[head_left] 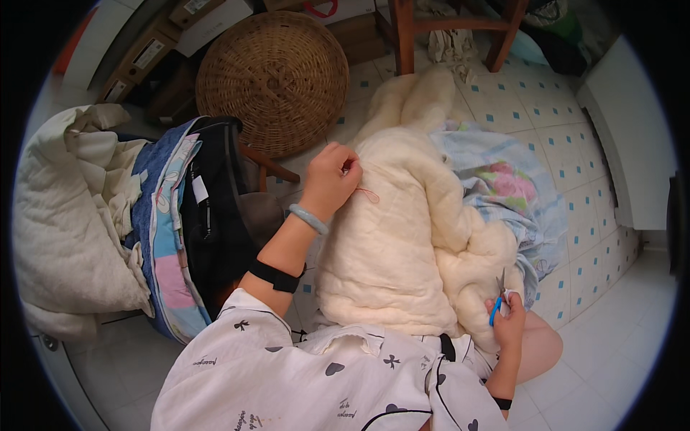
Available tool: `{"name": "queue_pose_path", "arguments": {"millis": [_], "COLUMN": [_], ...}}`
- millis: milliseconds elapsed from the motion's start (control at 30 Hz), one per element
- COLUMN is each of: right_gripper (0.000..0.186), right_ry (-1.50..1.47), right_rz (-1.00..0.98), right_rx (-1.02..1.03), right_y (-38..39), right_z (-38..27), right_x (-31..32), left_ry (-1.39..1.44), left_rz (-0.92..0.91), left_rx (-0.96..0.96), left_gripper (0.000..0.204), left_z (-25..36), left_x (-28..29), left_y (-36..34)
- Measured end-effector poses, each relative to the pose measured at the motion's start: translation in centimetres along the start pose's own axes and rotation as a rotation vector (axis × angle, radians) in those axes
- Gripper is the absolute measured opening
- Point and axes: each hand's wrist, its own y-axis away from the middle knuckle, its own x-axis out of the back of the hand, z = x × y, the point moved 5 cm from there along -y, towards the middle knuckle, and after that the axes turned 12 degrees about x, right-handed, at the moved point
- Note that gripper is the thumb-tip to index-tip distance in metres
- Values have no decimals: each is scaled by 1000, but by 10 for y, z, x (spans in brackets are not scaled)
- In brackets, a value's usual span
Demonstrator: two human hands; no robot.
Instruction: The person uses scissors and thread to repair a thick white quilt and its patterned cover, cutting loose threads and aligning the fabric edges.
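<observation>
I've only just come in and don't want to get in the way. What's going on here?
A seated person has a thick, cream-colored piece of quilt batting across their lap. Their left hand is raised over it with fingers curled, seemingly holding a thin red thread; whether there's a needle is hidden. Their right hand holds small blue-handled scissors, blades pointing away from the body. Light blue floral fabric lies bunched to the right of the batting.
</observation>
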Motion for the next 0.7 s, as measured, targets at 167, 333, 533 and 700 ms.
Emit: {"name": "queue_pose_path", "arguments": {"millis": [167,333,533,700], "right_gripper": [31,32,35,32], "right_ry": [-4,-18,29,104], "right_rz": [6,15,-31,197], "right_rx": [-13,11,-57,164], "right_y": [1,1,-3,-8], "right_z": [2,6,-3,-41], "right_x": [1,-2,4,14], "left_ry": [-146,258,886,1231], "left_rz": [212,367,26,-216], "left_rx": [143,530,471,342], "left_gripper": [11,12,13,16], "left_z": [-47,-95,-20,67], "left_x": [1,50,75,85], "left_y": [-14,-14,-1,25]}}
